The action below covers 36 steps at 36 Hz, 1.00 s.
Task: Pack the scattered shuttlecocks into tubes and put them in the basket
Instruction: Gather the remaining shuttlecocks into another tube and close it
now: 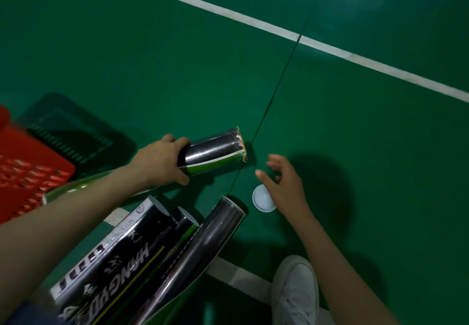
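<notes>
My left hand grips a black and green shuttlecock tube that lies almost flat just above the green floor, its open end pointing right. My right hand hovers open to the right of that open end, fingers spread, directly over a white round tube cap lying on the floor. A red plastic basket stands at the left edge. No loose shuttlecock is visible.
Three more black tubes lie side by side on the floor near me, one labelled HANGYU. Another green tube lies partly hidden under my left forearm. My white shoe is at the bottom right. White court lines cross the floor.
</notes>
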Motion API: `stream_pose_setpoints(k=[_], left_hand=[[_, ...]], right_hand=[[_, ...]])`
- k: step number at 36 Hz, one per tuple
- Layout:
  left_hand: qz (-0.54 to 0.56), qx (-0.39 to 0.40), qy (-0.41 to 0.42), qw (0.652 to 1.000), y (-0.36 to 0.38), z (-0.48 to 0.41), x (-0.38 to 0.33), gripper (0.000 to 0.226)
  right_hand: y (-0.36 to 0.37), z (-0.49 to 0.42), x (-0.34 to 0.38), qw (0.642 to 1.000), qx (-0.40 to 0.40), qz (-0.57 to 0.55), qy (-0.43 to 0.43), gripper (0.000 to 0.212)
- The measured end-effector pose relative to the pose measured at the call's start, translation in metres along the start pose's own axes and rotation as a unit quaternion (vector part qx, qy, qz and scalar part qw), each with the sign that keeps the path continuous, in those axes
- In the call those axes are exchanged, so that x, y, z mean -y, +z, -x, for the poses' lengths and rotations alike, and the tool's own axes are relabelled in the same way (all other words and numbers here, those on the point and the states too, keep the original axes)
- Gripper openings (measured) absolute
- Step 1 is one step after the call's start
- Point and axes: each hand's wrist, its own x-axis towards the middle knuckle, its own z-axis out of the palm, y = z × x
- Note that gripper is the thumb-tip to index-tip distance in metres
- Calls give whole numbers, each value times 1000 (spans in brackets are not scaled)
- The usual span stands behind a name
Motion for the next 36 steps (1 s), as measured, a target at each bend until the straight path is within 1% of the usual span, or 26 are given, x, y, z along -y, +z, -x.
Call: stream_pose_setpoints(k=[1, 2, 3, 5, 6, 7, 8, 11, 14, 16, 18, 20, 22, 24, 25, 26, 29, 32, 34, 36], left_hand=[[0, 1, -4, 1000, 0, 0, 2, 86], [2, 1, -6, 1000, 1, -1, 4, 86], [6, 1, -7, 1000, 2, -1, 5, 87], [12, 1, -8, 1000, 2, -2, 7, 87], [13, 0, -9, 1000, 3, -3, 7, 87], [15, -1, -9, 1000, 3, -3, 8, 87], [19, -2, -10, 1000, 3, -3, 8, 87], [27, -4, -8, 1000, 3, -4, 9, 86], [27, -2, -7, 1000, 4, -5, 8, 86], [25, -1, -4, 1000, 4, -5, 8, 87], [25, 5, 2, 1000, 5, -5, 6, 87], [26, 14, 8, 1000, 6, -5, 5, 87], [28, 20, 19, 999, 6, -5, 3, 88], [36, 21, 36, 998, 6, -4, 2, 89], [42, 19, 49, 998, 6, -4, 0, 88], [49, 16, 64, 997, 6, -4, -1, 88], [71, 14, 100, 992, 5, 0, -5, 89], [73, 11, 113, 991, 2, 3, -6, 91], [71, 3, 123, 990, 1, 5, -5, 90], [70, -3, 126, 990, -1, 7, -4, 86]], right_hand=[[-1, -2, -10, 997, 33, 66, 4, 43], [-1, -3, -19, 987, 80, 143, 4, 49], [-1, -4, -26, 965, 135, 223, 1, 59], [0, -4, -38, 909, 227, 350, -6, 76], [2, -2, -42, 889, 251, 383, -13, 81], [4, -1, -46, 880, 261, 396, -17, 83], [6, 0, -49, 881, 258, 397, -21, 82], [9, 1, -56, 899, 214, 382, -30, 76], [7, -1, -64, 916, 187, 353, -38, 72], [6, -3, -67, 936, 162, 311, -41, 68], [3, -7, -65, 961, 117, 250, -22, 65], [-1, -12, -54, 984, 51, 169, 11, 60], [-5, -15, -32, 998, 1, 28, 54, 50], [-10, -18, -7, 989, -18, -129, 73, 38], [-12, -19, 4, 980, -24, -183, 67, 36], [-15, -18, 16, 975, -25, -214, 47, 38], [-19, -11, 47, 973, -1, -227, -44, 39], [-17, -2, 68, 966, 42, -228, -119, 42], [-12, 2, 76, 968, 61, -190, -149, 43], [-7, 5, 78, 972, 60, -145, -172, 42]])
